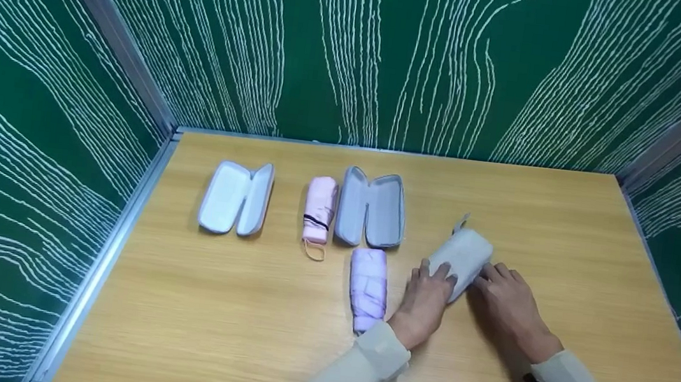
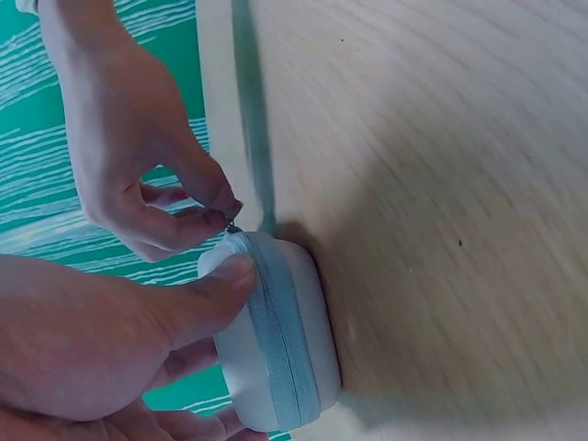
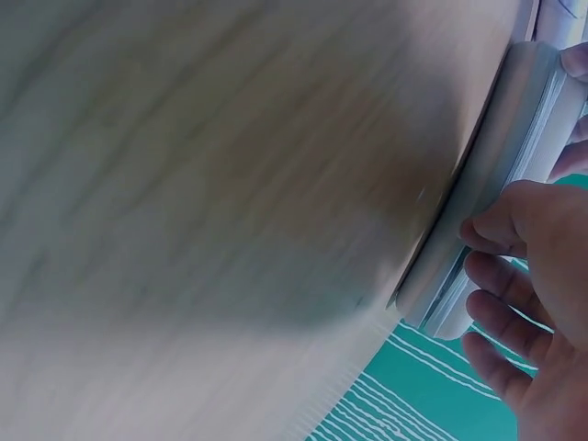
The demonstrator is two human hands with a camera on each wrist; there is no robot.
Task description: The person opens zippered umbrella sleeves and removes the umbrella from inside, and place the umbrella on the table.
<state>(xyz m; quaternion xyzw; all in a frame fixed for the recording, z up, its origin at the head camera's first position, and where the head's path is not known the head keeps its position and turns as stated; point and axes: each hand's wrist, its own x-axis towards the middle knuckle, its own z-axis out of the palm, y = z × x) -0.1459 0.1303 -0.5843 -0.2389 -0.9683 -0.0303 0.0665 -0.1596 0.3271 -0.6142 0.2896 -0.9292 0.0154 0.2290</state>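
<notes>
A pale grey zippered case [image 1: 465, 253] lies at a slant on the right half of the table, a small loop standing out from its far end. My left hand [image 1: 425, 306] holds it at the near left side, thumb on the end wall beside the zipper [image 2: 277, 331] in the left wrist view. On the case's right side, my right hand [image 1: 510, 305] pinches the small zipper pull [image 2: 233, 227] between thumb and forefinger. The other right fingers [image 3: 505, 322] curl loosely near the case in the right wrist view. The lid looks down along the visible zipper.
A folded purple umbrella [image 1: 369, 290] lies just left of my left wrist. Farther back are a folded pink umbrella [image 1: 319, 205] and an open grey case [image 1: 385, 215] beside it. Another open case [image 1: 225, 197] with a pale lining sits farther left. Green patterned panels [image 1: 343, 50] border the table.
</notes>
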